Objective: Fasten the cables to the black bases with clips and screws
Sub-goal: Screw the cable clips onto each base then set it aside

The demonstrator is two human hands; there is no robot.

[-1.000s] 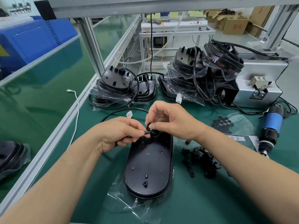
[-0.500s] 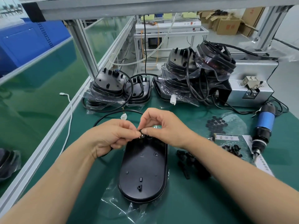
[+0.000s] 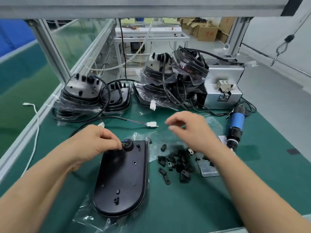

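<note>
A black oval base lies flat on a plastic bag in front of me. My left hand pinches the black cable at the round grommet on the base's far end. The cable loops back to a white connector lying on the mat. My right hand hovers, blurred, above the mat to the right of the base, fingers loosely apart, holding nothing I can see. A heap of small black clips lies just below it.
Stacks of bagged black bases with cables stand at the back. A blue electric screwdriver lies at the right beside a grey metal screw feeder. The green mat ends at an aluminium rail on the left.
My right hand has let go of the cable at the grommet and moved right, above the clips. The left hand stays on the cable. The view has swung to the right.
</note>
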